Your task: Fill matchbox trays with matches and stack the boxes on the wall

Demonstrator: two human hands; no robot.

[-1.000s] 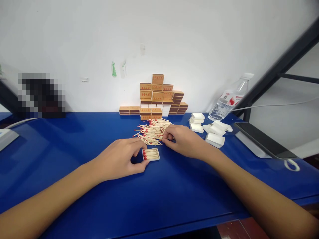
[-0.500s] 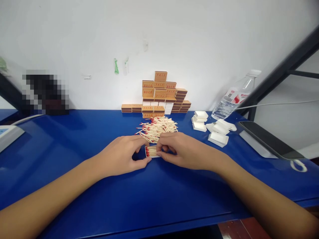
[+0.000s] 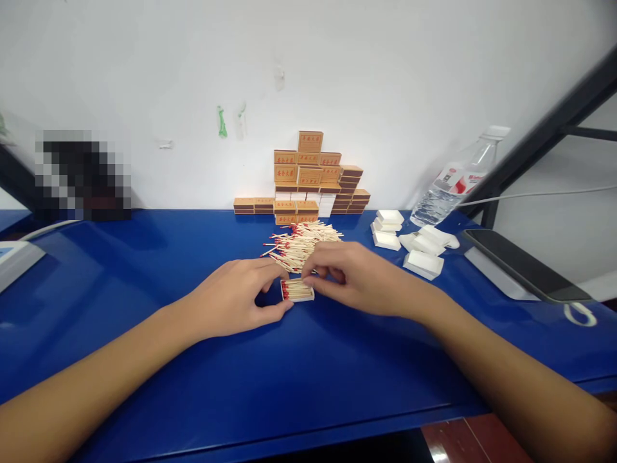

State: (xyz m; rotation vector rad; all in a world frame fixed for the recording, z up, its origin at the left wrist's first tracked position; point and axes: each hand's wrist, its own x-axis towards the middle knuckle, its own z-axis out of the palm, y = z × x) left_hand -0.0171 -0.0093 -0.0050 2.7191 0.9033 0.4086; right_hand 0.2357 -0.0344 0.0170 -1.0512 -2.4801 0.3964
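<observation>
A small white matchbox tray (image 3: 297, 290) with red-tipped matches in it lies on the blue table (image 3: 308, 373). My left hand (image 3: 236, 299) curls round the tray's left end, thumb and fingers pinching it. My right hand (image 3: 354, 278) rests just right of the tray, fingers bent and fingertips pinched at its far right edge; what they hold, if anything, I cannot make out. A loose pile of matches (image 3: 299, 244) lies right behind both hands.
Stacked brown matchboxes (image 3: 308, 177) stand against the white wall. Several empty white trays (image 3: 414, 247) lie to the right, with a plastic water bottle (image 3: 450, 190) and a phone (image 3: 523, 265) on a stand beyond. A white device (image 3: 14, 260) sits at the left edge.
My right hand came from the match pile to the tray's right side and now sits at its edge. My left hand kept its hold on the tray.
</observation>
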